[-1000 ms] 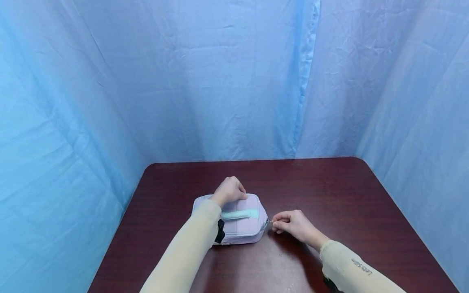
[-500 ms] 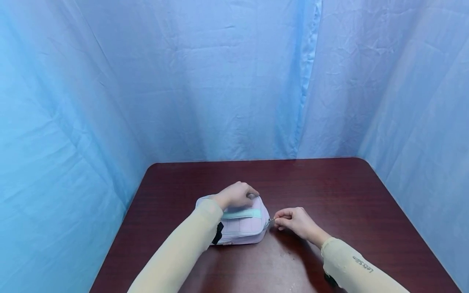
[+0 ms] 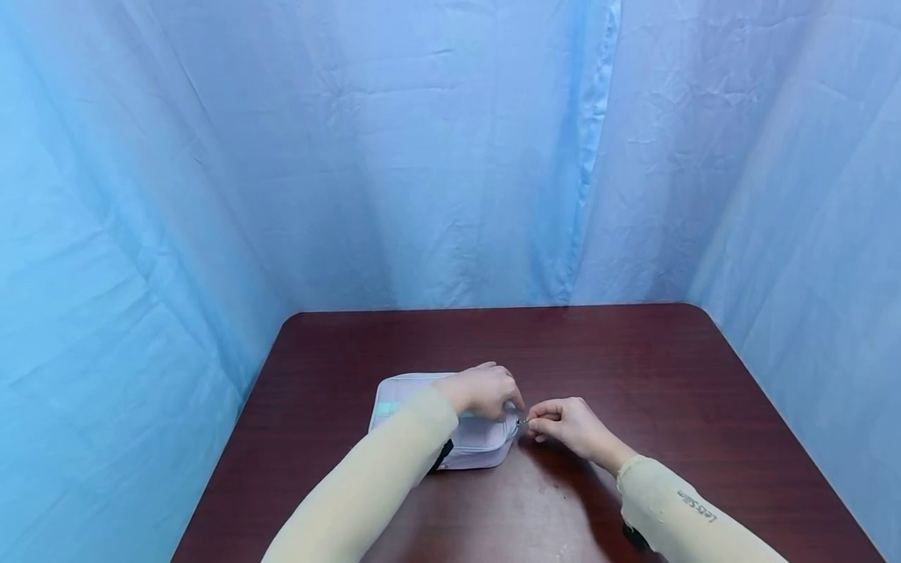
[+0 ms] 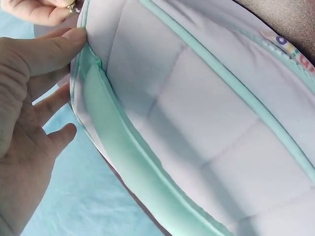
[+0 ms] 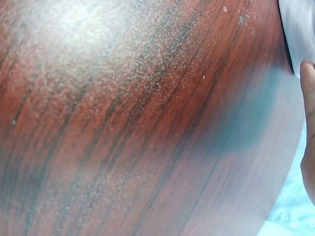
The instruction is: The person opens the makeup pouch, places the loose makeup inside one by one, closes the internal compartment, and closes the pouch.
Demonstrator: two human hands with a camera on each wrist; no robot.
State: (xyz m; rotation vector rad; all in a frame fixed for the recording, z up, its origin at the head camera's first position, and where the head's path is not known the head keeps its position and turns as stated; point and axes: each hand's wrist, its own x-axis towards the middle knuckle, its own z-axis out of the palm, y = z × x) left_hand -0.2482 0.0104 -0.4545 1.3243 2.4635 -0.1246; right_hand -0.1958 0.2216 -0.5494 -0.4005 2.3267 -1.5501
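Observation:
A pale lilac zip bag [image 3: 479,435] with a mint strap handle [image 4: 125,152] sits on the table, its top facing up. At the bag's right end, my left hand [image 3: 487,391] pinches the edge, thumb [image 4: 64,46] on top beside the strap's end and other fingers along the side. Just to the right, my right hand [image 3: 572,428] pinches a small metal zipper pull [image 3: 522,422] between thumb and fingertips. The left forearm covers the middle of the bag in the head view. Only a sliver of the right hand [image 5: 309,123] enters the right wrist view.
The dark red wood-grain table [image 3: 633,360] has rounded far corners. Pale blue curtains [image 3: 450,156] hang behind it and on both sides. A colourful lettered tag [image 4: 294,51] is on the bag's side.
My left hand has slid rightward across the bag's top, from its far edge to the right end near the zipper pull. The right hand keeps its pinch, shifting only slightly.

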